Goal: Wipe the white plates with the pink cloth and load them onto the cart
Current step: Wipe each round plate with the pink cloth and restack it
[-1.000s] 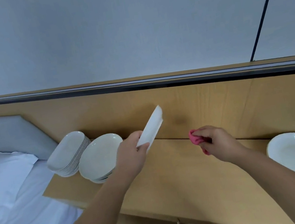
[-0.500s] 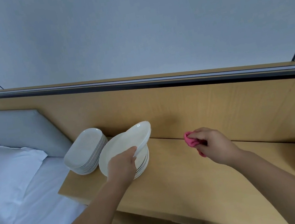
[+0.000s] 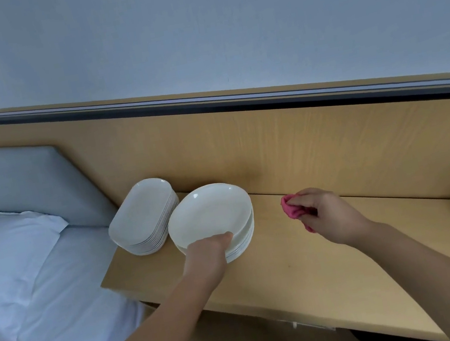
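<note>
A wooden counter (image 3: 310, 269) adjoins a white bed (image 3: 29, 295) below a panelled wall (image 3: 318, 142). The left hand (image 3: 205, 252) grips the top round plate (image 3: 209, 210); the right hand (image 3: 332, 213) clutches the pink cloth (image 3: 292, 209).

A pale grey wall (image 3: 192, 25) rises above a wooden ledge (image 3: 294, 263) beside a white-sheeted bed (image 3: 29, 295).
</note>
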A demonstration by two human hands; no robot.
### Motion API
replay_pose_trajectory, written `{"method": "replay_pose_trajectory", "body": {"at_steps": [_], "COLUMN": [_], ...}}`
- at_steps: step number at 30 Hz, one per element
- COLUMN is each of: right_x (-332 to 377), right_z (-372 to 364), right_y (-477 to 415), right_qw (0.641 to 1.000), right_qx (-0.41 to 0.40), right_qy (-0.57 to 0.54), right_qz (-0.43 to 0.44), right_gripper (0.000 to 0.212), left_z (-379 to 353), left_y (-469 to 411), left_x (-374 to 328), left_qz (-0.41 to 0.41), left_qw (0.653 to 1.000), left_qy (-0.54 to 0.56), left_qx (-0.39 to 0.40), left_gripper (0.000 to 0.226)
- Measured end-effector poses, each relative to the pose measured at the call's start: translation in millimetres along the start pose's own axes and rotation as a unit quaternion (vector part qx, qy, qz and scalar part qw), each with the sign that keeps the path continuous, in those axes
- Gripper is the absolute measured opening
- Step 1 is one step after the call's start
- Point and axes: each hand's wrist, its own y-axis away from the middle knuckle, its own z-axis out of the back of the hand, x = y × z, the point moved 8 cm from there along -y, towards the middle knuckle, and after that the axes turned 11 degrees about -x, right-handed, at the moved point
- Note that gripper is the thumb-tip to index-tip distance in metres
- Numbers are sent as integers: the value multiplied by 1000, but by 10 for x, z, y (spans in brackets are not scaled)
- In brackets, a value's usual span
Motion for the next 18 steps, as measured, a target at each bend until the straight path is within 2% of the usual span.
{"method": "replay_pose_trajectory", "body": {"at_steps": [8,10,14,18], "right_x": [-25,-48,-116,-330], "right_z": [-172,-188,-93,231], "right_y": [12,34,139,366], "right_qw": [1000,1000,1000,998], "right_qx": [-2,-3,-13,-36], "right_qy": [23,20,18,23], "right_qz": [-5,-7,-17,-41], "right_gripper": [35,35,33,30], "left_z": [-138,-120,109,175], "left_y": [43,18,-56,-209], "left_x": [-7,-23,-264,-820], "left_qz": [-75,-75,-89,-131], "left_qw": [996,997,992,981], "left_qy": [-43,-17,57,102], "left_qx": [11,-3,-74,-105], "left_gripper": [24,23,34,24]}}
